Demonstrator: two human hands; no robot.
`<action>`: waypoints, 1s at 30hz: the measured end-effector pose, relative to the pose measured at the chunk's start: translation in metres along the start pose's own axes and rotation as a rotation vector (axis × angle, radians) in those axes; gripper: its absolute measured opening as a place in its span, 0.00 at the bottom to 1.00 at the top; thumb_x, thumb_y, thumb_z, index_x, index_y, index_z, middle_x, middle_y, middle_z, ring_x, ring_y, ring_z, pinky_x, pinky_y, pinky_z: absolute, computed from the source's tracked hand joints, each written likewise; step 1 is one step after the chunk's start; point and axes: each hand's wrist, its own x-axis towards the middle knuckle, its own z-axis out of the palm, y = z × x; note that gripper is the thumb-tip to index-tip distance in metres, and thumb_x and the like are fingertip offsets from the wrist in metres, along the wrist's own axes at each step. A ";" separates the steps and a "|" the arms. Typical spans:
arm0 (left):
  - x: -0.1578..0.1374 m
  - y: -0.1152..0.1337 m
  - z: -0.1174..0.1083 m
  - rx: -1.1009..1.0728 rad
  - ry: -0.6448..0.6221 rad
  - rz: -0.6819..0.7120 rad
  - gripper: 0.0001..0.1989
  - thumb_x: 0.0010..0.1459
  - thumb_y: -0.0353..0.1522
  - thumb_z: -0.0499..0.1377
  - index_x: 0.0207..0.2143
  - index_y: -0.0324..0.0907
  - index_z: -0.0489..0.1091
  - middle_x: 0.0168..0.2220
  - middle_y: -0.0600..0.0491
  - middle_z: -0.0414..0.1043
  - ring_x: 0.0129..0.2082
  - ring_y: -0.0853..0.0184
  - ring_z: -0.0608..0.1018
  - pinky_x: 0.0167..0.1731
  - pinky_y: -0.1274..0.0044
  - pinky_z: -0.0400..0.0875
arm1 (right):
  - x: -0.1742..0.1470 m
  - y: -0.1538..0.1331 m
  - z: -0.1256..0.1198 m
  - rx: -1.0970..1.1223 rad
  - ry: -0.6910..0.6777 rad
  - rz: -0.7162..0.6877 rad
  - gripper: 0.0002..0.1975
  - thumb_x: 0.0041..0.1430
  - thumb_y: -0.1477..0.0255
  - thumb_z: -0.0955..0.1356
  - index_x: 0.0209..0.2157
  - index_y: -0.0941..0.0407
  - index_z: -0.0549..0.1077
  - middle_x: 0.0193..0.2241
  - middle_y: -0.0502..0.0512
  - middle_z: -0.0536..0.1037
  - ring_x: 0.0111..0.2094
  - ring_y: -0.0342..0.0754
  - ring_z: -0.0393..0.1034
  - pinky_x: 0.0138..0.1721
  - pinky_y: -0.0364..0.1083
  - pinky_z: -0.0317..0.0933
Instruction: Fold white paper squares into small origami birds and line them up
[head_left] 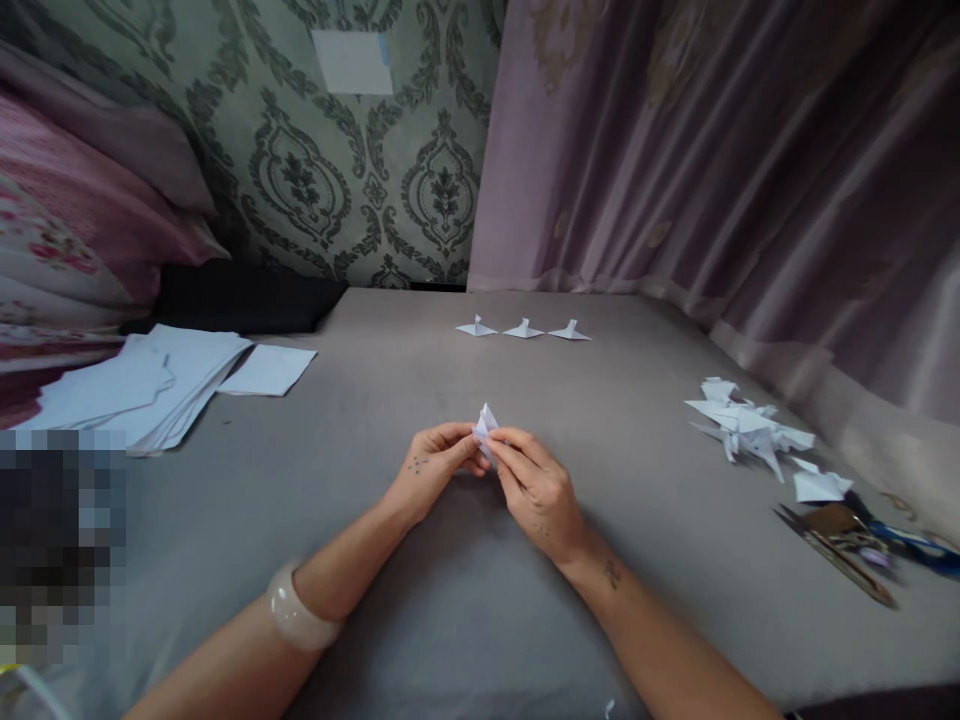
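Note:
Between my two hands is a small folded white paper piece, its pointed tip facing away from me above the grey cloth. My left hand pinches its left side, thumb on top. From the right, my right hand grips the other side with thumb and fingers closed. The lower part of the paper is partly covered by my fingers. Farther back, a row of folded paper figures stands on the cloth: a left one, a middle one and a right one.
A stack of white paper sheets lies at the left, with a smaller sheet pile beside it. Several folded papers are heaped at the right. Nearer, scissors lie by other small items. Curtains hang behind.

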 end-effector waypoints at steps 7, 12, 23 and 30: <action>0.001 0.001 0.001 -0.014 0.012 0.006 0.14 0.50 0.37 0.65 0.35 0.36 0.75 0.23 0.52 0.76 0.24 0.70 0.77 0.29 0.78 0.74 | 0.002 0.000 -0.001 0.008 0.025 0.031 0.18 0.62 0.79 0.62 0.50 0.51 0.72 0.44 0.56 0.74 0.45 0.47 0.71 0.48 0.47 0.67; 0.000 0.001 0.002 0.006 0.020 0.025 0.14 0.50 0.37 0.65 0.36 0.36 0.75 0.24 0.52 0.76 0.25 0.70 0.77 0.30 0.77 0.74 | 0.002 0.000 0.001 0.019 0.048 0.043 0.17 0.62 0.79 0.62 0.49 0.52 0.72 0.45 0.57 0.74 0.44 0.46 0.72 0.47 0.46 0.67; -0.002 0.003 0.004 0.164 0.072 0.128 0.14 0.51 0.38 0.64 0.36 0.37 0.75 0.23 0.53 0.75 0.23 0.70 0.76 0.29 0.78 0.73 | 0.005 0.001 0.000 0.118 0.072 0.161 0.11 0.61 0.77 0.63 0.42 0.54 0.74 0.43 0.57 0.74 0.38 0.45 0.71 0.38 0.44 0.69; -0.008 0.009 0.008 0.289 0.061 0.176 0.12 0.52 0.38 0.63 0.33 0.38 0.76 0.23 0.54 0.73 0.23 0.71 0.74 0.28 0.79 0.71 | 0.008 -0.001 -0.002 0.160 0.119 0.246 0.06 0.60 0.73 0.65 0.35 0.54 0.75 0.39 0.57 0.74 0.35 0.45 0.71 0.32 0.43 0.68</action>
